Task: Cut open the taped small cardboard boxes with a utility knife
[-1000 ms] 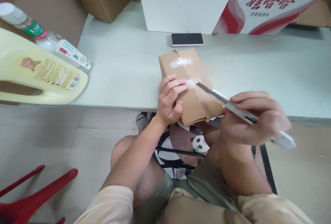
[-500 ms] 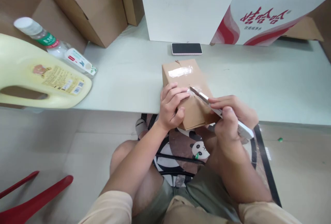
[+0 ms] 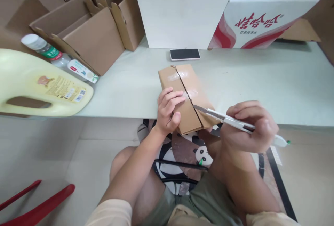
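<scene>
A small brown cardboard box (image 3: 188, 116) sits at the table's front edge, partly over it. A dark slit runs the length of its top between the two flaps, with clear tape on both sides. My left hand (image 3: 168, 109) grips the box's left side, fingers across the left flap and thumb near the front. In my closed right hand (image 3: 250, 128) is a white utility knife (image 3: 221, 116), its blade out and its tip at the slit. The near part of the right flap is slightly lifted beneath the knife.
A phone (image 3: 184, 54) lies behind the box, before white cartons (image 3: 180, 17). Open cardboard boxes (image 3: 94, 38) stand at the back left. A yellow jug (image 3: 65, 97) and a clear bottle (image 3: 62, 61) lie on the left. A red object (image 3: 52, 200) is low at left.
The knife has moved down and right, toward me, and the top of the box now shows an open slit along its seam. My left hand still holds the box.
</scene>
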Demonstrator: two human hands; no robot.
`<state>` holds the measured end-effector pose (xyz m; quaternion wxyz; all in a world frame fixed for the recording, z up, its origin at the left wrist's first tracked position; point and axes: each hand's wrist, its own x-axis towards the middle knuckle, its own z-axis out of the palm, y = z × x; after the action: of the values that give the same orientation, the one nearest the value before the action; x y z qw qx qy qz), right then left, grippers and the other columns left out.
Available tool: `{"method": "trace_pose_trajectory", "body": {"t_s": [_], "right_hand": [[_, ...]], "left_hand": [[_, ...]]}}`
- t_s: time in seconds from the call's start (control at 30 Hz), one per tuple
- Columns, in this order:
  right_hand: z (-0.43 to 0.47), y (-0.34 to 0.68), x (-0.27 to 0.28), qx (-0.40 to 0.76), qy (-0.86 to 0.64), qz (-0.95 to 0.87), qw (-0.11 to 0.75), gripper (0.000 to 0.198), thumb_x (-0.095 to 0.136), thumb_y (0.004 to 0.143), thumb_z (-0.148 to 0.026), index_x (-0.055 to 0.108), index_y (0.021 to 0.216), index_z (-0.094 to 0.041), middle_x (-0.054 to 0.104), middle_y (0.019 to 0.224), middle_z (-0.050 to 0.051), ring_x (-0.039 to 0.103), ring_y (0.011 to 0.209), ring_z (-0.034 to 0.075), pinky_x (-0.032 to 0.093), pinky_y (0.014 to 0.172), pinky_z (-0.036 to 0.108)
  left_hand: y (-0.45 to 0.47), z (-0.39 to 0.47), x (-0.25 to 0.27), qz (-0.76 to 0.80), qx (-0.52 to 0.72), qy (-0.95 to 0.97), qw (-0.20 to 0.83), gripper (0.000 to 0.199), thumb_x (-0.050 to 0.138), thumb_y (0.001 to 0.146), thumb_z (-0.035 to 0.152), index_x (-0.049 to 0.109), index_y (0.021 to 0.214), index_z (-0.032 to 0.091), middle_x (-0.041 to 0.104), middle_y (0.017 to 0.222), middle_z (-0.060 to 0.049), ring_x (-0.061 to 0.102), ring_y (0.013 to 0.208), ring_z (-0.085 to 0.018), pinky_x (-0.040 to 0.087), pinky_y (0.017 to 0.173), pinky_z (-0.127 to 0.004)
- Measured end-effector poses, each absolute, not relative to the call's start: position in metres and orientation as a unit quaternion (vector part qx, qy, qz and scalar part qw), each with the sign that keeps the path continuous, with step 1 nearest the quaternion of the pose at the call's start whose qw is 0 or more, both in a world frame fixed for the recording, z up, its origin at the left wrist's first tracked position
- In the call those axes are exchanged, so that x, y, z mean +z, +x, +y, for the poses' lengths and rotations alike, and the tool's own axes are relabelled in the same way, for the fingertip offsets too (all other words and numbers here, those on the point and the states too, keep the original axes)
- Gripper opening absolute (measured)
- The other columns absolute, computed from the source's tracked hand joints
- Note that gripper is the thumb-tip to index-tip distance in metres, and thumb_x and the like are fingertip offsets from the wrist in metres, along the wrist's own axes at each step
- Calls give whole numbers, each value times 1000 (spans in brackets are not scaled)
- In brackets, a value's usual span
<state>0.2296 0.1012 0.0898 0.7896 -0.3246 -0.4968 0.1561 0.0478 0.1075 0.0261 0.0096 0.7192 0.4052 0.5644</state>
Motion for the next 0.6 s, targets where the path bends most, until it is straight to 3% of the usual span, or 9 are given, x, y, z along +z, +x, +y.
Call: {"method": "trace_pose_trajectory", "body": {"t_s": [0.13, 0.23, 0.33, 0.43, 0.53, 0.6], "right_hand": [[108, 237, 89, 188, -332, -469, 796, 44, 37, 93, -40, 53, 56, -21, 42, 48, 1, 43, 43, 12, 27, 41, 29], [112, 247, 84, 232, -405, -429, 773, 51, 28, 99, -56, 54, 68, -23, 36, 44, -4, 36, 35, 11, 25, 37, 26], [121, 260, 71, 254, -505, -417, 712, 33, 44, 96, -51, 55, 82, -24, 44, 47, -6, 44, 39, 11, 31, 40, 24], [134, 274, 47, 220, -598, -513, 575, 21, 61, 85, -39, 62, 95, -22, 63, 67, -1, 57, 57, 14, 43, 53, 27], [149, 286, 23, 174, -652, -620, 400, 43, 66, 78, -40, 66, 117, -20, 73, 94, 8, 65, 80, 22, 53, 75, 39], [155, 290, 11, 147, -666, -666, 302, 53, 63, 78, -37, 65, 128, -18, 72, 111, 15, 65, 102, 31, 51, 90, 50]], "left_hand": [[45, 108, 27, 409, 562, 719, -3, 38, 34, 99, 40, 65, 113, 22, 71, 116, -9, 60, 121, -26, 45, 113, -49], [42, 109, 27, 398, 568, 721, -4, 37, 35, 100, 40, 64, 114, 22, 70, 115, -9, 60, 119, -25, 46, 113, -48], [36, 110, 27, 384, 572, 725, 8, 36, 36, 100, 39, 64, 115, 21, 69, 117, -10, 59, 120, -24, 44, 115, -47], [25, 111, 28, 391, 562, 728, 29, 36, 36, 101, 41, 64, 116, 22, 69, 120, -9, 59, 122, -25, 41, 117, -48], [11, 112, 26, 425, 547, 719, 62, 42, 37, 100, 51, 65, 115, 24, 68, 123, -9, 56, 128, -28, 38, 119, -51], [0, 114, 22, 455, 556, 689, 96, 46, 41, 97, 59, 66, 113, 24, 68, 124, -10, 53, 134, -30, 36, 120, -52]]}}
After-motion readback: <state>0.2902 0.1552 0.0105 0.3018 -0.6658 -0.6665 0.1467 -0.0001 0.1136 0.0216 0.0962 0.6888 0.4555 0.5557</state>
